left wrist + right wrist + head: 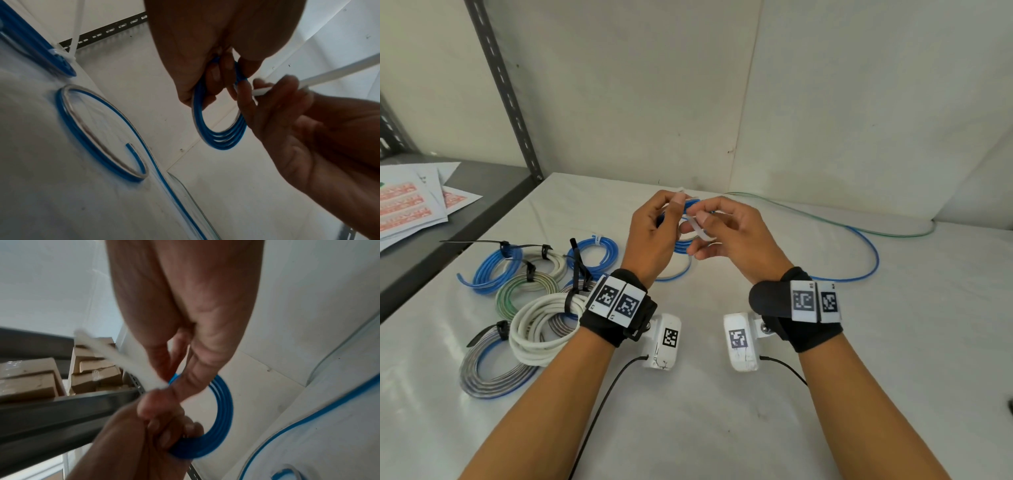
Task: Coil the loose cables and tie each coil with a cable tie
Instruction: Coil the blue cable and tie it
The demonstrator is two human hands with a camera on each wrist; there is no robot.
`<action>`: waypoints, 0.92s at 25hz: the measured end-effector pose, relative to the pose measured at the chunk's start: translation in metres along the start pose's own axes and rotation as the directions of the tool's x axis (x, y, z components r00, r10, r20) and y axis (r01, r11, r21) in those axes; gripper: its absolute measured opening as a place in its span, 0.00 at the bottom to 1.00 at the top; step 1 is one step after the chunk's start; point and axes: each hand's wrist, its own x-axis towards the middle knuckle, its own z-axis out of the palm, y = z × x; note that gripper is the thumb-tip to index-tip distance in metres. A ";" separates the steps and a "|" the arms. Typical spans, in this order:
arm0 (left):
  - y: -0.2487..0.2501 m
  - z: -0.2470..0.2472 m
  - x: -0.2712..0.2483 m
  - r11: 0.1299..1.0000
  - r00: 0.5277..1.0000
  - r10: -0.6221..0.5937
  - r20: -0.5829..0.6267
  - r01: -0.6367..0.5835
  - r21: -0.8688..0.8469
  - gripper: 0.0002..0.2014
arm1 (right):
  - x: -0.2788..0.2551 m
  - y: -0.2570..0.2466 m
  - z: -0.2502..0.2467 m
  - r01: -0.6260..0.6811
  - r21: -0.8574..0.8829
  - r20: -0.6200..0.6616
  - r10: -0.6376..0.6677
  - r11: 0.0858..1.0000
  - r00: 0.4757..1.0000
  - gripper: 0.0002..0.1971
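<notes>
Above a white desk (756, 411), the left hand (650, 236) grips a small blue coil (221, 129) by its upper arc, fingers curled round the bundled turns, the rest of the loop hanging free below that grip and clear of the desk; just beside it, the right hand (726, 233) pinches a white cable tie (697, 231) between thumb and fingertips, the strap meeting the coil right at the left hand's grip; in the left wrist view the strap's long tail runs up and away from the right hand's fingers (277, 97); whether the tie is already threaded through its head cannot be told, the right wrist view being blurred there. Below the held coil a loose blue cable (859, 246) lies on the desk, curling once under the hands and trailing off to the right of the right hand's grip; beside it a thin green cable (825, 214) runs along the wall. To the left of the left hand's grip rests a pile of finished coils (530, 298), blue, white and grey-green, bound with black ties; further left, printed sheets (410, 205) sit on a grey shelf (465, 222).
</notes>
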 end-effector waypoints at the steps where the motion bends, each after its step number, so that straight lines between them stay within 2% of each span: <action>1: -0.001 -0.001 0.000 1.000 1.000 -0.007 -0.018 0.007 -0.015 0.14 | -0.002 -0.002 -0.004 -0.013 -0.012 0.081 0.014 1.000 0.997 0.10; 3: -0.001 -0.003 0.001 1.000 0.999 -0.005 -0.035 0.004 -0.016 0.13 | -0.003 -0.006 -0.010 0.023 -0.098 0.177 -0.005 0.995 0.984 0.13; 5: -0.003 -0.003 0.000 1.000 1.000 0.017 -0.026 -0.017 -0.002 0.14 | -0.003 -0.008 -0.011 0.085 -0.184 0.191 -0.049 0.979 0.980 0.07; 6: -0.005 -0.003 0.000 1.000 0.999 0.028 -0.021 -0.028 0.014 0.13 | -0.002 -0.008 -0.011 0.119 -0.212 0.161 -0.086 0.970 0.983 0.04; 8: -0.006 -0.002 -0.001 0.998 0.999 0.044 -0.015 -0.044 0.034 0.12 | 0.001 -0.006 -0.012 0.201 -0.261 0.062 -0.192 0.944 0.979 0.08; 10: -0.004 -0.001 -0.001 0.997 0.998 0.069 -0.006 -0.069 0.034 0.11 | 0.001 -0.007 -0.011 0.216 -0.189 -0.022 -0.224 0.958 0.974 0.09; 12: 0.000 -0.001 -0.004 0.994 0.996 0.091 0.020 -0.092 0.056 0.11 | 0.000 -0.008 -0.008 0.151 -0.038 -0.111 -0.154 0.988 0.982 0.07; 14: 0.003 0.000 -0.006 0.992 0.994 0.102 0.038 -0.105 0.070 0.11 | -0.001 -0.007 -0.006 0.067 0.031 -0.165 -0.061 0.997 0.984 0.11; 16: 0.001 0.000 -0.006 0.991 0.993 0.114 0.040 -0.116 0.071 0.11 | -0.002 -0.006 -0.004 -0.007 0.053 -0.144 0.014 0.999 0.989 0.16; 19: -0.002 -0.001 -0.006 0.991 0.994 0.105 0.042 -0.108 0.076 0.13 | -0.002 -0.009 -0.002 -0.085 0.039 -0.095 0.089 0.996 0.991 0.14; 23: -0.002 0.000 -0.007 0.993 0.996 0.085 0.040 -0.088 0.079 0.14 | -0.003 -0.010 -0.004 -0.109 0.019 -0.062 0.110 0.994 0.992 0.12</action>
